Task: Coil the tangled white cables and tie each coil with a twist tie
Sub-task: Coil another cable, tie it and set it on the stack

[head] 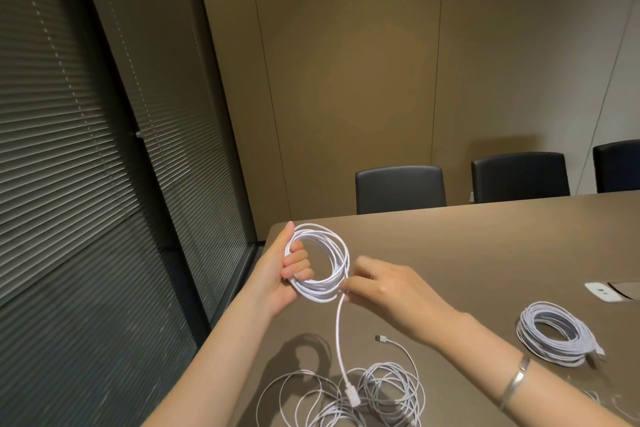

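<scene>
White coil (320, 262) is gripped upright in the left hand (285, 276) at frame centre-left, while its loose tail (339, 340), pinched at the coil's lower right rim by the nearer right hand (384, 288), is seen running straight down-frame to the tangled cables (353, 395).

The bottom edge of the frame cuts off my tangled cable (363, 399), so I can't see how far it runs. My right hand (384, 291) hides its own fingertips at the coil (320, 262). At far right the frame crops a chair (618, 166) and a white plate (604, 291) on the surface (485, 253).
</scene>
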The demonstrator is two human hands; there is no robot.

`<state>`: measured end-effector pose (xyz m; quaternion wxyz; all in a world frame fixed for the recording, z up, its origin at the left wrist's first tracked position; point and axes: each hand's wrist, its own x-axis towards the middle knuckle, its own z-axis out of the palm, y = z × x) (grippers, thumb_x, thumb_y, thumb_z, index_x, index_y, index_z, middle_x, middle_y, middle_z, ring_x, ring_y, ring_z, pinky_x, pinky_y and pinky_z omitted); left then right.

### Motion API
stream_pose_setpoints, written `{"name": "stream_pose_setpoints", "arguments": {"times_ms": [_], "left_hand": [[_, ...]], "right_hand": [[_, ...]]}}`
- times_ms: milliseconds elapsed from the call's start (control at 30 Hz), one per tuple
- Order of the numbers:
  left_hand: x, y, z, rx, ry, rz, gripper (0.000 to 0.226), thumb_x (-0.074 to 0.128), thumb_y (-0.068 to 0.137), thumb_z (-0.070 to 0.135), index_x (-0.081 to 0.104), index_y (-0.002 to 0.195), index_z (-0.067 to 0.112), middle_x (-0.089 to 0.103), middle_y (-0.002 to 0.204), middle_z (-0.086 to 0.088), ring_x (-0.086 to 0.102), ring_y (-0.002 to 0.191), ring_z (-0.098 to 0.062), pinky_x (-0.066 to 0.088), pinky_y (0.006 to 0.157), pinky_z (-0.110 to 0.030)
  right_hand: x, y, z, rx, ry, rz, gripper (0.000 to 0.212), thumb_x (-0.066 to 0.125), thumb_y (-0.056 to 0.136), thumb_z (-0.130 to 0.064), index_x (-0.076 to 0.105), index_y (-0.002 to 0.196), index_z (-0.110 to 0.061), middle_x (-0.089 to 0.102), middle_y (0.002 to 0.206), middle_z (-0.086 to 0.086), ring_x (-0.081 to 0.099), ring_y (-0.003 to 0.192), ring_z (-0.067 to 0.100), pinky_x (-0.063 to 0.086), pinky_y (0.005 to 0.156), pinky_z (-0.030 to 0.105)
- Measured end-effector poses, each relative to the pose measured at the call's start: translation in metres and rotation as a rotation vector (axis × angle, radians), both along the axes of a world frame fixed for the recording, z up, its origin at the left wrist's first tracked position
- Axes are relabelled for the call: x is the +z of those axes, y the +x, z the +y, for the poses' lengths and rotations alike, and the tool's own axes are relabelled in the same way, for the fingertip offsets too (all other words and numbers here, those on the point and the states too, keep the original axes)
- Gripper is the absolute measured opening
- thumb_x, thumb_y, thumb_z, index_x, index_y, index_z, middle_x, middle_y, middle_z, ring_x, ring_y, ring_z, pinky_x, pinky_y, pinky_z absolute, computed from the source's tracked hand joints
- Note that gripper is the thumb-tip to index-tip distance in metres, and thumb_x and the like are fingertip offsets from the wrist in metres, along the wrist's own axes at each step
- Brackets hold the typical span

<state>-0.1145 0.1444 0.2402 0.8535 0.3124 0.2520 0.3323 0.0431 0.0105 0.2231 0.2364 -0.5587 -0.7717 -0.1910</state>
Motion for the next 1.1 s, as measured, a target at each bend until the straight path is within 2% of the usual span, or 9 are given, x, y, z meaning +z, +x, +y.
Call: {"name": "stream_pose_setpoints", "arguments": {"times_ms": [67,167,267,400,467,633,700,1000,1100], "left_hand": [[-0.002,-0.001,0.000,-0.002,0.003,0.013,0.046,0.055,0.097,0.044,0.039,0.062,0.018,0.020,0.043,0.008,0.020,0.030,-0.005,0.021,0.036,-0.017],[-0.002,-0.002,0.001,0.001,-0.022,0.009,0.046,0.054,0.097,0.044,0.039,0.062,0.018,0.021,0.042,0.008,0.021,0.029,-0.005,0.021,0.036,-0.017],[0.002,-0.002,-0.001,-0.028,-0.036,-0.001,0.047,0.054,0.096,0.044,0.039,0.060,0.018,0.021,0.041,0.009,0.021,0.029,-0.004,0.020,0.037,-0.016],[0.006,-0.003,-0.006,-0.094,-0.017,0.005,0.048,0.055,0.096,0.043,0.041,0.058,0.017,0.021,0.042,0.009,0.022,0.029,-0.005,0.022,0.035,-0.016],[0.008,-0.004,-0.008,-0.114,-0.026,-0.003,0.049,0.055,0.095,0.043,0.042,0.056,0.017,0.022,0.041,0.009,0.022,0.028,-0.004,0.021,0.034,-0.016],[0.010,-0.006,-0.006,-0.170,-0.060,-0.057,0.050,0.049,0.097,0.044,0.039,0.056,0.017,0.026,0.035,0.007,0.027,0.025,-0.005,0.028,0.031,-0.017],[0.007,-0.005,-0.006,-0.169,-0.049,-0.082,0.054,0.050,0.096,0.043,0.038,0.050,0.017,0.028,0.036,0.007,0.029,0.027,-0.005,0.031,0.035,-0.017],[0.013,0.011,-0.023,0.039,-0.067,0.022,0.041,0.054,0.096,0.046,0.054,0.071,0.013,0.056,0.049,0.003,0.064,0.049,-0.010,0.058,0.053,-0.025],[0.012,0.014,-0.027,0.061,-0.087,0.034,0.041,0.057,0.095,0.046,0.056,0.073,0.011,0.058,0.049,0.002,0.065,0.047,-0.010,0.057,0.049,-0.025]], "right_hand": [[-0.004,0.002,-0.001,0.000,0.025,0.044,0.030,0.038,0.090,-0.050,0.054,0.102,-0.027,0.053,0.100,-0.011,0.049,0.083,0.014,0.045,0.067,0.034],[-0.001,-0.003,-0.005,0.013,0.111,-0.011,0.023,0.040,0.095,-0.038,0.057,0.104,-0.026,0.054,0.122,-0.008,0.048,0.098,0.011,0.051,0.062,0.028],[-0.001,-0.001,-0.003,0.086,0.149,0.004,0.013,0.055,0.095,-0.026,0.063,0.104,-0.019,0.062,0.109,-0.005,0.055,0.095,0.014,0.051,0.058,0.030],[0.001,0.000,-0.001,0.069,0.216,-0.011,0.034,0.068,0.086,-0.015,0.065,0.119,-0.019,0.061,0.095,0.001,0.055,0.080,0.017,0.045,0.052,0.027],[0.005,0.001,0.000,0.069,0.217,0.037,0.022,0.066,0.087,-0.019,0.068,0.109,-0.020,0.060,0.090,0.000,0.055,0.075,0.017,0.048,0.052,0.029],[0.008,-0.001,0.001,0.138,0.258,0.513,0.017,0.064,0.089,-0.029,0.070,0.085,-0.014,0.061,0.081,-0.003,0.058,0.070,0.012,0.049,0.060,0.032],[0.007,-0.002,0.003,0.115,0.292,0.584,0.015,0.069,0.086,-0.026,0.069,0.081,-0.013,0.061,0.079,-0.003,0.057,0.069,0.010,0.049,0.059,0.032],[-0.011,0.006,0.004,-0.013,0.217,0.198,0.022,0.057,0.090,-0.038,0.053,0.076,-0.022,0.047,0.077,-0.009,0.048,0.067,0.013,0.041,0.047,0.026],[-0.013,0.004,0.003,0.018,0.124,0.394,0.024,0.066,0.085,-0.037,0.053,0.070,-0.025,0.045,0.074,-0.014,0.046,0.066,0.005,0.041,0.054,0.022]]}}
